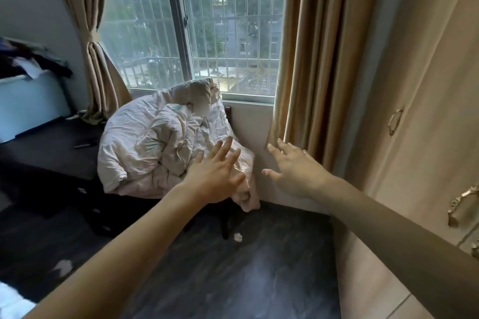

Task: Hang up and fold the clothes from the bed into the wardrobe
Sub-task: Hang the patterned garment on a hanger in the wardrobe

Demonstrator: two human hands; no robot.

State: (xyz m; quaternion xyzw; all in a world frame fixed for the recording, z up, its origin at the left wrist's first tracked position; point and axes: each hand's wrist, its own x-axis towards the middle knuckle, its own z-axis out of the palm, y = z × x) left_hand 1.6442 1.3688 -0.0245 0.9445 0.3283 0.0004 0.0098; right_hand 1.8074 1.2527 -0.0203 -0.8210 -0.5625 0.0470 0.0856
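Both my arms stretch forward with empty hands. My left hand (216, 176) has its fingers spread in front of a crumpled pale quilt (160, 142) heaped on a dark chair. My right hand (293, 168) is also spread, in the air near the curtain's lower edge. The beige wardrobe (420, 116) stands shut along the right, with ornate gold handles (395, 122). Dark clothes (28, 65) lie piled on the bed (28, 101) at the far left.
A barred window (197, 23) fills the far wall, with tan curtains (311, 54) on both sides. A low dark platform (49, 147) runs along the left. Dark wooden floor (233, 267) lies below my arms, with small white scraps on it.
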